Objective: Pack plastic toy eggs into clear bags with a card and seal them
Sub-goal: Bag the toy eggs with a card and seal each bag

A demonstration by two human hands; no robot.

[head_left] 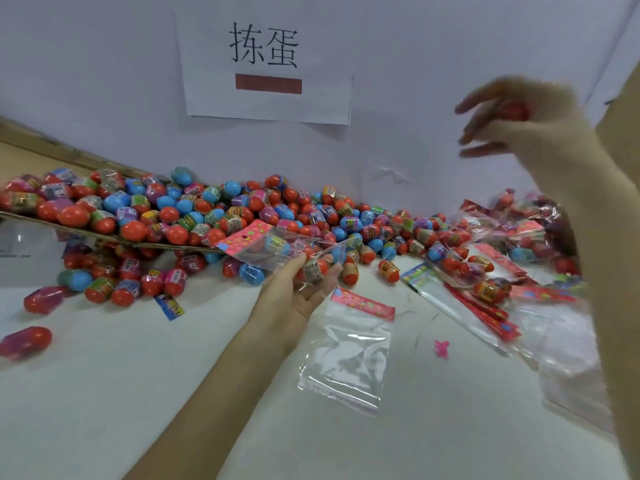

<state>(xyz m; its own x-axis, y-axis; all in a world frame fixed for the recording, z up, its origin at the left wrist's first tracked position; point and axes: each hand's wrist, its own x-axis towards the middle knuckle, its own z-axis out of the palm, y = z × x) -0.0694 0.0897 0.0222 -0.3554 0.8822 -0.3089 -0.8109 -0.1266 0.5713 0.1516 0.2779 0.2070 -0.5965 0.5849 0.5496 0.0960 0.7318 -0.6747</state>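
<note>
My left hand (pixel 304 289) holds a clear bag (pixel 273 247) with a pink card header; several toy eggs sit inside it, and an orange egg (pixel 317 270) lies in my palm. My right hand (pixel 519 123) is raised high at the right, blurred, with its fingers curled round a red egg (pixel 514 110). A large heap of red, blue and pink plastic eggs (pixel 214 209) lies along the wall. An empty clear bag (pixel 349 348) with a pink header rests flat on the white table just right of my left wrist.
A cardboard flap (pixel 104 235) carries part of the egg heap at the left. Filled bags (pixel 498 233) and a stack of empty bags with red headers (pixel 485 306) lie at the right. Loose eggs (pixel 27 341) sit near the left edge. A paper sign (pixel 266 60) hangs on the wall.
</note>
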